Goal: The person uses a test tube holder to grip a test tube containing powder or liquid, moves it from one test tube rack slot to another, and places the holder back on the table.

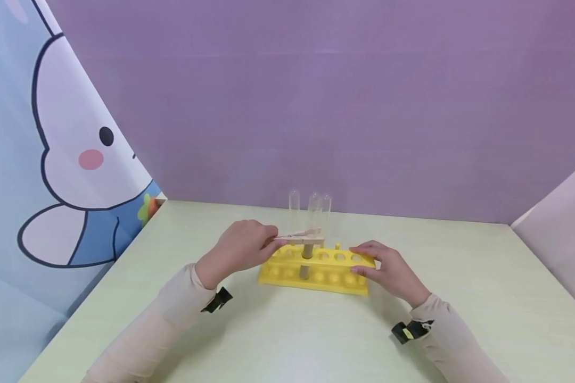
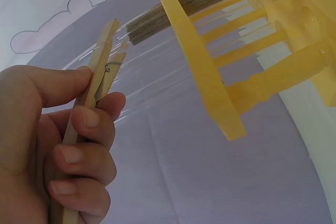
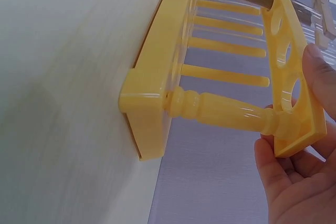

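A wooden test tube clamp (image 1: 294,241) is gripped by my left hand (image 1: 241,246), fingers curled round its handles in the left wrist view. Its jaws lie across clear glass just above the grey-brown filling of a test tube (image 2: 194,4), which stands in a hole of the yellow test tube rack (image 1: 335,290); whether they pinch the glass I cannot tell. My right hand (image 1: 390,270) holds the right end of the rack's top plate, thumb on one side and fingers on the other. The rack's base rests on the table in the right wrist view.
Several clear test tubes (image 1: 294,205) rise at the back of the rack, rounded ends up. Beneath is a pale table (image 1: 287,340), with a purple backdrop (image 1: 335,106) behind it. A blue curtain with a cartoon figure (image 1: 72,159) hangs at the left.
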Motion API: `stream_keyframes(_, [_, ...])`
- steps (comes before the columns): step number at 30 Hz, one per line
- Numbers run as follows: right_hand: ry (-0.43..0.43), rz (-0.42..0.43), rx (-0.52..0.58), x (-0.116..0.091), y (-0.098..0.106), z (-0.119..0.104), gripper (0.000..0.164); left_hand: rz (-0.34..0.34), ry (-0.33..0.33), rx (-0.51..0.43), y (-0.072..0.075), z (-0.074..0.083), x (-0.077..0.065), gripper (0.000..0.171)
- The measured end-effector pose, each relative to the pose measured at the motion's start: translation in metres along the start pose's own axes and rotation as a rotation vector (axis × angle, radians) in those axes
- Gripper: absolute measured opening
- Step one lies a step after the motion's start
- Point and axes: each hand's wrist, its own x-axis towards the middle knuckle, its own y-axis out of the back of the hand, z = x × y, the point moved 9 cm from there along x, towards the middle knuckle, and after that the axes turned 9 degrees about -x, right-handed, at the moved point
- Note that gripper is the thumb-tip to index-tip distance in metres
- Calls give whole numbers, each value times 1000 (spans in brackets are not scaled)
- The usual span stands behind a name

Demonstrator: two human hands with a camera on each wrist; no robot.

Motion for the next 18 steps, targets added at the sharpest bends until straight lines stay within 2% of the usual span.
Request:
stream_keyframes(9, [7, 14, -21, 1, 2, 1, 39, 35, -23, 7, 7, 2, 3, 36])
stream_keyframes(18, [-6, 3, -20, 0, -1, 1, 39, 43, -13, 16, 11, 1, 3, 34])
